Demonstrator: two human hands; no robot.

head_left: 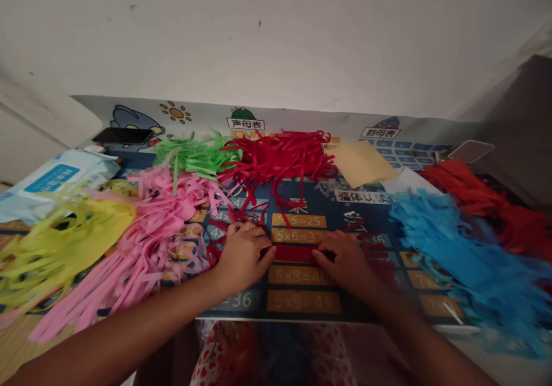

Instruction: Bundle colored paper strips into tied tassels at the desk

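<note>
A red strip (295, 253) lies across the printed mat between my two hands, with fringed ends spreading out beyond both. My left hand (246, 253) has its fingers closed on the strip's left part, thumb toward the middle. At the strip's right part, my right hand (342, 259) pinches it, thumb and fingers together. Just beyond my hands sits a pile of loose red strips (284, 156), some trailing toward my left hand.
Green (194, 154), pink (164, 219) and yellow fringed strips (81, 236) cover the left, beside a wipes packet (56, 179) and a phone (123, 136). Yellow paper (363, 163) lies behind; blue (470, 259) and orange-red fringes (487, 196) are right. A wall stands behind the mat.
</note>
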